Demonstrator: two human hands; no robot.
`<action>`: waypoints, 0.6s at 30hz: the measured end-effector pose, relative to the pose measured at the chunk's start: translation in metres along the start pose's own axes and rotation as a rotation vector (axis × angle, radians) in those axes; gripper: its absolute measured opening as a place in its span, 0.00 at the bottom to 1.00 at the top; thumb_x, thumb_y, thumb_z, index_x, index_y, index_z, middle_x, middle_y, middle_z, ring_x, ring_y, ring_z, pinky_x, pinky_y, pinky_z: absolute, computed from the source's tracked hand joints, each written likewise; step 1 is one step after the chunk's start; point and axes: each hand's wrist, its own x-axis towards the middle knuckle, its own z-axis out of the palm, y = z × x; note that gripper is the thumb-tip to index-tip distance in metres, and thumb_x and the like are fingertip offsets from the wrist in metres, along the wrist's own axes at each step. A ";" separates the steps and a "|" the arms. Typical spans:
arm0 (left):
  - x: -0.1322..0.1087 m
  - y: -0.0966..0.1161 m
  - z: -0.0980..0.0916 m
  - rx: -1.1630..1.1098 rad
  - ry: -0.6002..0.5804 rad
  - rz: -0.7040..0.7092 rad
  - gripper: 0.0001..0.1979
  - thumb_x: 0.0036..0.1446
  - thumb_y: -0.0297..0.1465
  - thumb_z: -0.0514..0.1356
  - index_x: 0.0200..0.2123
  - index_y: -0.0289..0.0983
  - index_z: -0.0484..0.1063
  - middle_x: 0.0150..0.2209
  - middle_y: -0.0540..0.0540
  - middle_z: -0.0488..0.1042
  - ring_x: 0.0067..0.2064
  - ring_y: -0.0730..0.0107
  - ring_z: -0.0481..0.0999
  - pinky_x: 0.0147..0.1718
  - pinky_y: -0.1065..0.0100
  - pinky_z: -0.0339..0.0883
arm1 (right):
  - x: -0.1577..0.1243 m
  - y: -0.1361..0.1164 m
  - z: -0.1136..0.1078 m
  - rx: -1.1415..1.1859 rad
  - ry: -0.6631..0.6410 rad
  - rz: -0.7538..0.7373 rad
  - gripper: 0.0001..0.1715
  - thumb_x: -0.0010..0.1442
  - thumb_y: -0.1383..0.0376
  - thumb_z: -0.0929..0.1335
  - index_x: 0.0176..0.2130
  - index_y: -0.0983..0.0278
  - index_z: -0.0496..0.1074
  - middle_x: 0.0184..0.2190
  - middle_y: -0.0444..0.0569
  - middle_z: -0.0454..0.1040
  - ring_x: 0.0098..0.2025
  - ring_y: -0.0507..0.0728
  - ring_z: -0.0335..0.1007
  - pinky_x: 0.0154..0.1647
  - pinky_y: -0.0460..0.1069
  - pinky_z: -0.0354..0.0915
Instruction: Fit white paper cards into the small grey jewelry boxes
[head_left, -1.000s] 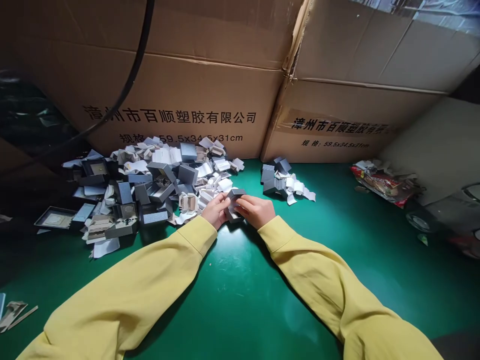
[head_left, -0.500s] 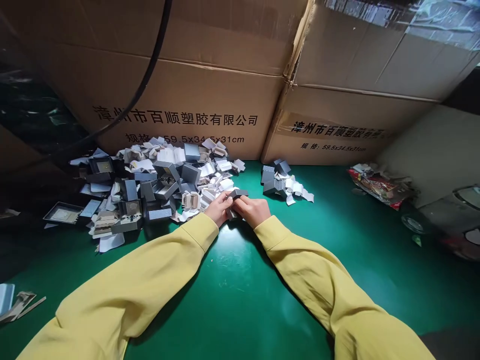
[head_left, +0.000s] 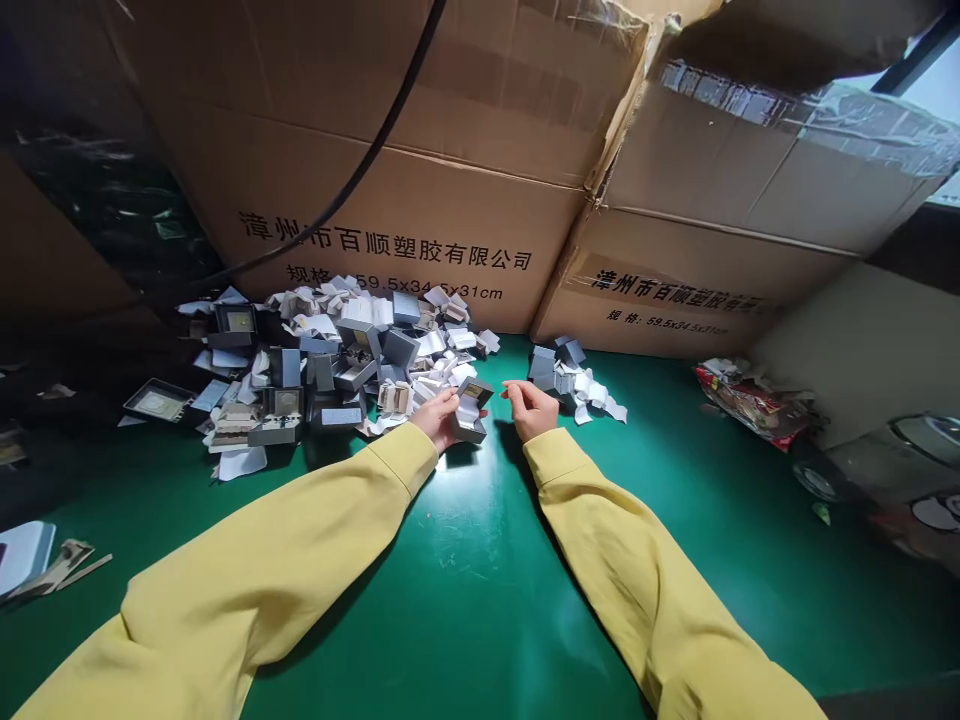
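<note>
A small grey hinged box (head_left: pixel 472 415) is in my left hand (head_left: pixel 437 420), its lid raised and a pale lining showing inside. To the right of it, apart from the box, is my right hand (head_left: pixel 535 409), with thumb and index finger pinched together. Whatever is between those fingertips, if anything, is too small to make out. A large pile of grey boxes (head_left: pixel 341 415) mixed with white and beige inserts (head_left: pixel 234 425) lies left of my left hand. Just beyond my right hand is a smaller heap of grey boxes (head_left: pixel 551 370) with white pieces (head_left: pixel 592 385).
Large cardboard cartons (head_left: pixel 420 200) stand along the back of the green table (head_left: pixel 480 600). A black cable (head_left: pixel 367 150) hangs in front of them. On the right are a red crumpled packet (head_left: pixel 754 400) and a clear jar (head_left: pixel 877 455).
My right hand has come off the box and moved right. The box, now visibly open, stays in my left hand. The camera view has shifted slightly.
</note>
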 end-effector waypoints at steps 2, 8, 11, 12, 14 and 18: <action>-0.001 0.001 0.000 -0.032 -0.025 0.007 0.12 0.54 0.26 0.53 0.44 0.35 0.65 0.37 0.39 0.73 0.40 0.56 0.76 0.34 0.53 0.71 | 0.008 0.006 0.011 -0.083 -0.058 -0.041 0.18 0.59 0.58 0.60 0.37 0.64 0.74 0.32 0.48 0.76 0.24 0.50 0.67 0.29 0.46 0.65; -0.004 0.002 0.004 -0.061 -0.030 0.026 0.15 0.56 0.25 0.50 0.48 0.36 0.63 0.40 0.39 0.73 0.40 0.58 0.76 0.37 0.52 0.71 | 0.038 0.014 0.043 -0.349 -0.172 -0.088 0.16 0.59 0.64 0.61 0.45 0.57 0.71 0.40 0.45 0.73 0.33 0.51 0.67 0.29 0.44 0.60; -0.007 0.004 0.008 -0.060 -0.016 -0.001 0.15 0.56 0.25 0.49 0.48 0.35 0.63 0.42 0.38 0.73 0.40 0.58 0.76 0.37 0.52 0.71 | 0.050 0.015 0.052 -0.420 -0.225 -0.165 0.16 0.61 0.63 0.60 0.45 0.55 0.71 0.40 0.44 0.72 0.35 0.51 0.66 0.27 0.43 0.57; -0.008 0.005 0.010 -0.058 -0.010 -0.007 0.15 0.57 0.25 0.49 0.48 0.35 0.63 0.42 0.38 0.72 0.39 0.57 0.76 0.37 0.53 0.71 | 0.053 0.015 0.054 -0.434 -0.233 -0.189 0.15 0.61 0.62 0.60 0.44 0.55 0.71 0.40 0.44 0.72 0.36 0.51 0.65 0.26 0.43 0.56; -0.008 0.006 0.011 -0.056 -0.002 -0.021 0.16 0.57 0.25 0.49 0.48 0.35 0.63 0.42 0.38 0.72 0.40 0.57 0.76 0.36 0.53 0.71 | 0.058 0.016 0.056 -0.439 -0.220 -0.211 0.14 0.61 0.59 0.60 0.40 0.56 0.73 0.38 0.45 0.72 0.36 0.52 0.64 0.27 0.43 0.57; -0.006 0.006 0.010 -0.054 0.009 -0.034 0.16 0.56 0.26 0.50 0.49 0.34 0.63 0.42 0.37 0.72 0.40 0.56 0.76 0.35 0.53 0.71 | 0.060 0.018 0.053 -0.258 -0.051 -0.161 0.16 0.60 0.59 0.60 0.36 0.62 0.74 0.36 0.49 0.73 0.37 0.52 0.65 0.34 0.45 0.61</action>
